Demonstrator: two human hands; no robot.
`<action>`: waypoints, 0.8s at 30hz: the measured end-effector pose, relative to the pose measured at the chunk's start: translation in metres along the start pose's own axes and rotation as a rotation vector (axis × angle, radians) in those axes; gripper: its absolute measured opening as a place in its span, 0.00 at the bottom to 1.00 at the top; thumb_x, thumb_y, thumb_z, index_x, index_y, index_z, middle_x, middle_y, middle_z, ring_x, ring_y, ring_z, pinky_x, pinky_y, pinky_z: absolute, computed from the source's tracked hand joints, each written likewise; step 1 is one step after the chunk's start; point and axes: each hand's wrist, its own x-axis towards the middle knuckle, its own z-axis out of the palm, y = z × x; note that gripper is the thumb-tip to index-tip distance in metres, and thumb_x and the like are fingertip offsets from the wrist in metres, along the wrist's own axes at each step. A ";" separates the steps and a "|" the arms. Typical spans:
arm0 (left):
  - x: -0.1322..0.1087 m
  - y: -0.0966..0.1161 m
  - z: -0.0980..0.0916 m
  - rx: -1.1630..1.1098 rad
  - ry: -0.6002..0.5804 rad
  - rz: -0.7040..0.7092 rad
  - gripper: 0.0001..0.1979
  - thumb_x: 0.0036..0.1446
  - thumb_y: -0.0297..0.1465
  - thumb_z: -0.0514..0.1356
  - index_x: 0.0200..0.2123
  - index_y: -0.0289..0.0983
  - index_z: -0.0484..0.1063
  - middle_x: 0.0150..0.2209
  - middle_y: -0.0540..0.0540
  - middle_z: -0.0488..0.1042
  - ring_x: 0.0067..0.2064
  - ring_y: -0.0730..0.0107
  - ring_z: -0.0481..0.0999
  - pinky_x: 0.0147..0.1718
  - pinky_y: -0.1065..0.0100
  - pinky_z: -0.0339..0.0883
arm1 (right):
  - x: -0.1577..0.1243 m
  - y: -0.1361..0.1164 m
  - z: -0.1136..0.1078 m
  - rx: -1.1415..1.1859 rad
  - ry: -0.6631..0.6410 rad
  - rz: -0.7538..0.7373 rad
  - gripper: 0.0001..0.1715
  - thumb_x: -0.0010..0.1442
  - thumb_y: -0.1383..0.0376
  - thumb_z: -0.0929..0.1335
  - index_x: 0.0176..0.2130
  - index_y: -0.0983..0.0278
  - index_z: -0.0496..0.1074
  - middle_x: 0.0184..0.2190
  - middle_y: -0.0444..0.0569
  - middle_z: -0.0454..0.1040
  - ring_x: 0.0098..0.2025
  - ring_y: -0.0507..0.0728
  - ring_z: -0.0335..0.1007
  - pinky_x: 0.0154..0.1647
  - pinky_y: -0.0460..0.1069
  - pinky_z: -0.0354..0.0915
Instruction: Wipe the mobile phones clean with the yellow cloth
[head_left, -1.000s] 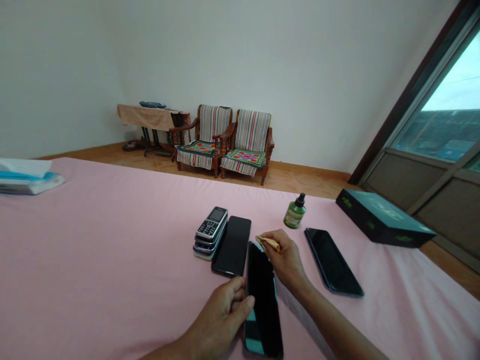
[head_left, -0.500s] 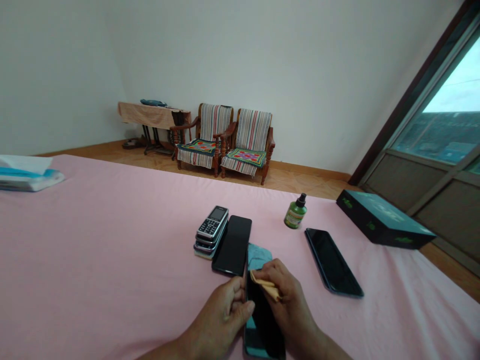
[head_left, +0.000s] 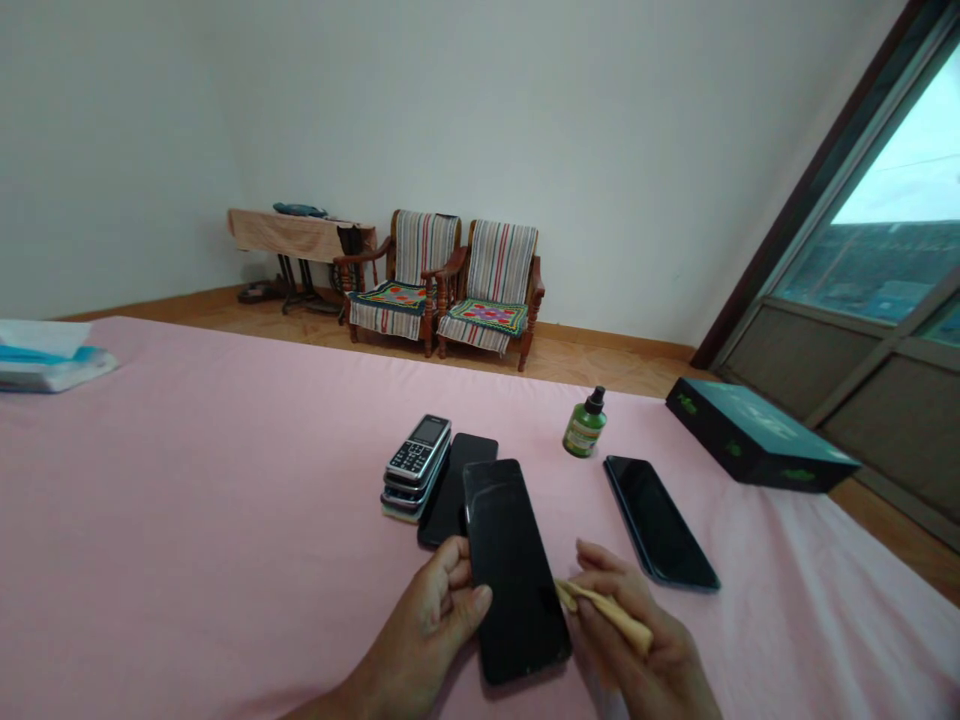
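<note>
Just past the phone, a green bottle stands.

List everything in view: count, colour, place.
pink sheet: 1, pink, spread across the foreground
held smartphone: 1, black, against the left hand
middle smartphone: 1, black, partly under the held smartphone
right smartphone: 1, black, right of the right hand's fingers
keypad phone: 1, silver and black, atop a stack of phones
bottle: 1, green with black top, beyond the phones
box: 1, dark teal, right edge of the sheet
packet: 1, white and blue, far left on the sheet
armchairs: 2, wooden with striped covers, by the back wall
side table: 1, tan cloth over it, left of the armchairs
window: 1, dark frame, at right
yellow cloth: 1, yellow, pinched in the right hand
left hand: 1, at the held smartphone's left edge
right hand: 1, lower right, beside the held smartphone
</note>
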 end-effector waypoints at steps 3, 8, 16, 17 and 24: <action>0.000 0.001 -0.002 -0.009 -0.049 -0.008 0.15 0.60 0.37 0.64 0.46 0.36 0.68 0.45 0.41 0.74 0.47 0.58 0.74 0.46 0.60 0.66 | 0.001 -0.006 0.015 0.186 -0.170 0.178 0.21 0.47 0.49 0.75 0.29 0.64 0.80 0.36 0.55 0.77 0.35 0.60 0.73 0.37 0.50 0.70; -0.001 -0.011 -0.009 0.013 -0.107 -0.050 0.21 0.57 0.40 0.66 0.49 0.37 0.66 0.42 0.42 0.73 0.39 0.63 0.76 0.38 0.64 0.69 | 0.001 0.004 0.025 0.340 -0.162 0.280 0.23 0.46 0.48 0.75 0.31 0.64 0.79 0.28 0.50 0.77 0.32 0.58 0.73 0.32 0.48 0.68; 0.002 -0.030 -0.013 0.064 0.002 -0.099 0.30 0.54 0.47 0.66 0.53 0.39 0.61 0.36 0.46 0.70 0.28 0.69 0.76 0.24 0.69 0.67 | 0.005 0.002 -0.043 0.160 0.047 0.302 0.25 0.46 0.47 0.74 0.37 0.63 0.81 0.36 0.52 0.80 0.40 0.62 0.75 0.38 0.47 0.70; 0.002 -0.030 -0.012 0.077 0.007 -0.105 0.30 0.53 0.48 0.66 0.52 0.39 0.62 0.35 0.47 0.70 0.27 0.70 0.75 0.23 0.69 0.66 | 0.008 0.002 -0.055 0.101 0.119 0.277 0.25 0.44 0.48 0.75 0.36 0.63 0.81 0.38 0.52 0.80 0.42 0.62 0.74 0.37 0.46 0.70; 0.002 -0.030 -0.013 0.178 0.012 -0.108 0.30 0.53 0.49 0.66 0.51 0.39 0.64 0.34 0.48 0.69 0.27 0.69 0.75 0.24 0.69 0.67 | 0.044 0.021 -0.106 0.007 0.397 0.202 0.24 0.44 0.52 0.75 0.39 0.63 0.80 0.31 0.49 0.80 0.18 0.51 0.61 0.14 0.45 0.52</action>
